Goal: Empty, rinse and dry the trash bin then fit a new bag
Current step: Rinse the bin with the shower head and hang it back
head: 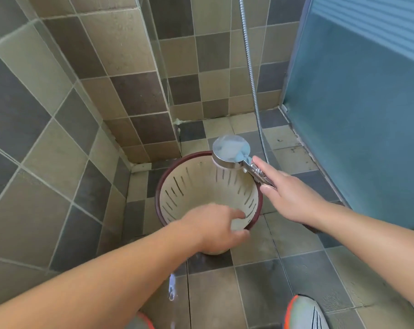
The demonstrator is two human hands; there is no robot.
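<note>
Fingers of the right hand (293,198) are wrapped round the chrome handle of the shower head (231,148), forefinger laid straight along it toward the round face, which points down over the far rim of the trash bin (177,186). The metal hose (250,67) climbs from the handle up the tiled wall. The left hand (215,227) is curled over the bin's near rim, thumb outside and fingers hooked inside, holding it; the hand is blurred, so how firm the hold is cannot be told.

The bin, cream inside with a dark red rim band and slotted walls, stands on the tiled floor (284,276) in the shower corner, tipped a little toward the person. It looks empty, so I judge this to be the rinsing step.

Risks, as I judge them: water will escape through the slots and spread across the floor toward the shoe (305,314), making the tiles slippery. A wet rim could slip from the left hand and let the bin topple. If the spray lands outside the rim, it would splash onto the glass partition (355,115) and the person's arms.
</note>
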